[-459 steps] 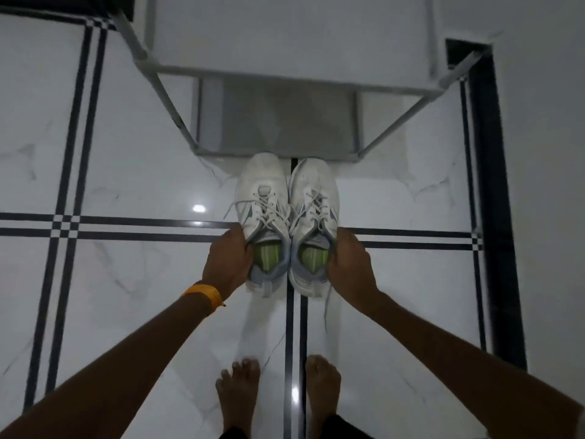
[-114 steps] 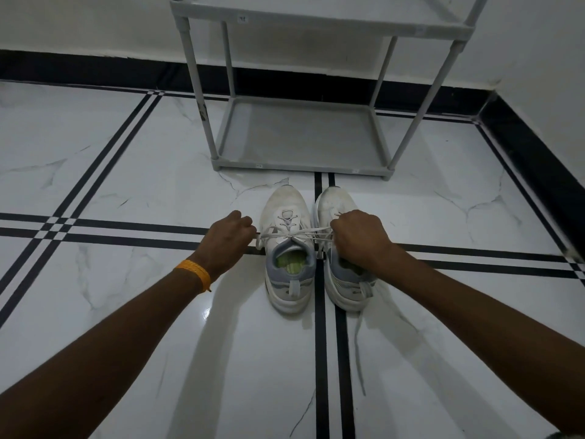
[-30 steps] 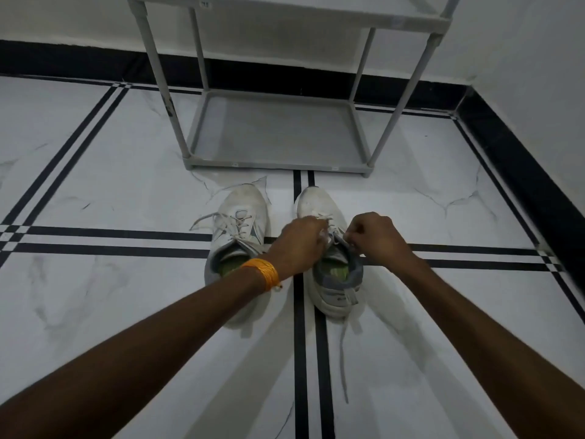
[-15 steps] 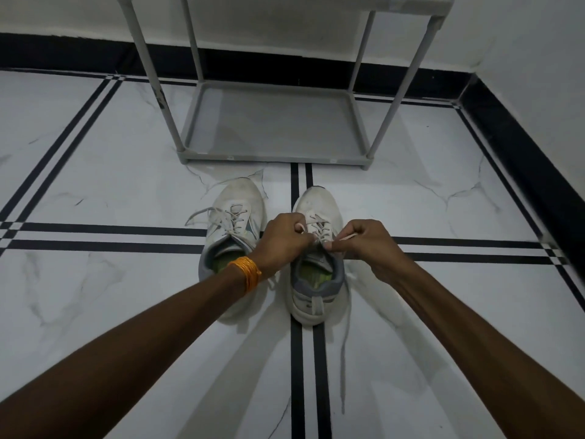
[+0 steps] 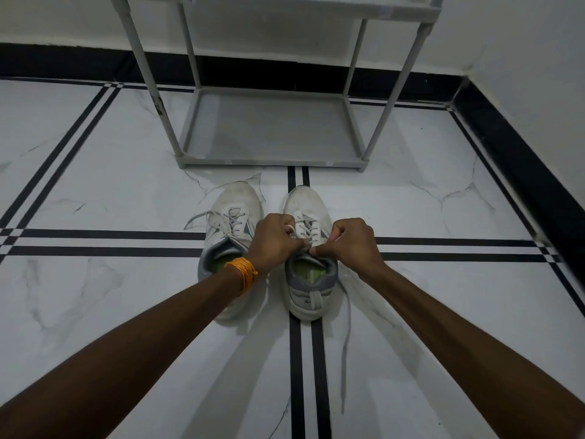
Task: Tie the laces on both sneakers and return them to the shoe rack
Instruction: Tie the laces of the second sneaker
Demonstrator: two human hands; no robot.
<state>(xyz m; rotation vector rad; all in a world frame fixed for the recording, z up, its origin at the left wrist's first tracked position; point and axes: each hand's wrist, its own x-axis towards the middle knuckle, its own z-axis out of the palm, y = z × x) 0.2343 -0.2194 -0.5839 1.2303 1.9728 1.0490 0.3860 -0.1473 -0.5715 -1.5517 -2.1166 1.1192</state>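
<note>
Both arms outstretched; left hand (image 5: pixel 274 237) and right hand (image 5: pixel 349 240) fingers pinched, seemingly on right sneaker (image 5: pixel 308 248) laces (image 5: pixel 307 229).

Left hand (image 5: pixel 274 239) hid part of right sneaker's (image 5: pixel 308 248) laces; knot state could not be told. Left forearm covered heel of left sneaker (image 5: pixel 230 245). Shoe rack (image 5: pixel 272 131) upper shelf cut by top edge. Both arms cut by bottom corners. Loose lace (image 5: pixel 346 340) end too thin to trace.
</note>
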